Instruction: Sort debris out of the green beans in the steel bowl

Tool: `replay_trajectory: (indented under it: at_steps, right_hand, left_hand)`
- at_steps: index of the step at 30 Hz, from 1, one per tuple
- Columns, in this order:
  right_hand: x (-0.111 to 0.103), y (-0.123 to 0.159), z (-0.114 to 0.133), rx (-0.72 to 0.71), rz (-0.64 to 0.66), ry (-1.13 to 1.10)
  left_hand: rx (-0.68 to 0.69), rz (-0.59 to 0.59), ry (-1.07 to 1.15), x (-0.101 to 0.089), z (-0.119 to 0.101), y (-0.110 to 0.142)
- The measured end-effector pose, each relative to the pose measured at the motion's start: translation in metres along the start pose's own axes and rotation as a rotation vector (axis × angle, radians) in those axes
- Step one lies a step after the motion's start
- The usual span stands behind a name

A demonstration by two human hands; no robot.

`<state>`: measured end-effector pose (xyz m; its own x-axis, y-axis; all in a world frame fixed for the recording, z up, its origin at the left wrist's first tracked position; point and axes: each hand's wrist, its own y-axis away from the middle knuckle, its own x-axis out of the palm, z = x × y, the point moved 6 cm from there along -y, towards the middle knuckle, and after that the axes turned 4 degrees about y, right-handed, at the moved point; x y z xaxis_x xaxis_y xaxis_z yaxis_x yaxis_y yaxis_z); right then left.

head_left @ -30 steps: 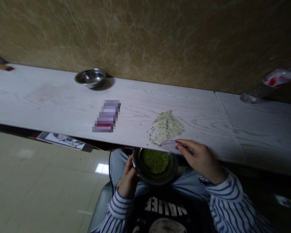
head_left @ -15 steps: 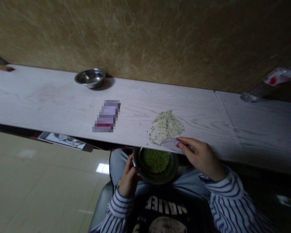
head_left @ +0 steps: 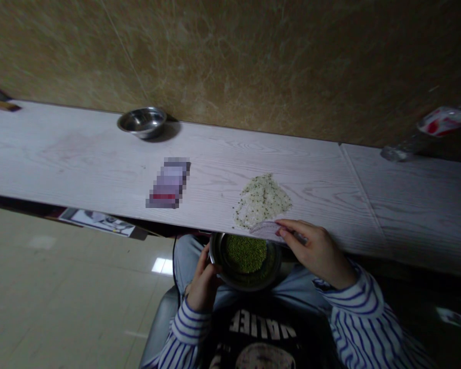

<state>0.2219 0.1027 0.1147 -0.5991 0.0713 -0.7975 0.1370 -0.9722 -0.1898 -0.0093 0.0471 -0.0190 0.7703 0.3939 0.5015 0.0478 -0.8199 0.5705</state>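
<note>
My left hand (head_left: 204, 284) grips the left rim of a steel bowl (head_left: 274, 269), its thumb over the edge. Green mung beans (head_left: 247, 253) lie inside the bowl, which sits over my lap just under the table's front edge. My right hand (head_left: 311, 246) pinches a thin, translucent, curved scraper-like piece (head_left: 264, 230) between thumb and fingers. That piece rests low over the table edge, at the near side of a pile of white rice-like grains mixed with green beans (head_left: 263, 200).
An empty steel bowl (head_left: 142, 123) stands near the wall. A pixelated flat item (head_left: 169, 183) lies left of the pile. One clear plastic bottle (head_left: 426, 132) lies at the right. A brown object (head_left: 3, 106) rests at the far left of the white table (head_left: 80, 174).
My right hand has shifted the translucent piece slightly left and toward the table's edge. The left hand and its bowl stay nearly in place.
</note>
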Motion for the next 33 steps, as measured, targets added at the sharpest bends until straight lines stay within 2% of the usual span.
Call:
replay_trajectory:
  at_steps: [10,16,22,27,33]
  right_hand:
    - [0.001,-0.002,-0.004,0.02,-0.018,0.015]
    - [-0.003,-0.003,-0.01,0.045,-0.047,0.025]
    - [-0.002,-0.005,-0.006,0.027,-0.047,0.02]
    - [-0.001,-0.004,-0.003,0.005,-0.03,0.012]
    - [-0.004,-0.003,-0.009,0.047,-0.067,0.031]
  left_hand:
    - [-0.017,-0.008,-0.022,0.001,-0.001,0.001]
    - [-0.016,-0.033,-0.045,-0.005,0.003,-0.001]
    - [-0.016,-0.041,-0.029,-0.009,0.005,-0.004]
    - [-0.025,-0.034,-0.031,-0.01,0.007,-0.005]
    - [-0.016,-0.014,-0.044,-0.008,0.006,-0.004]
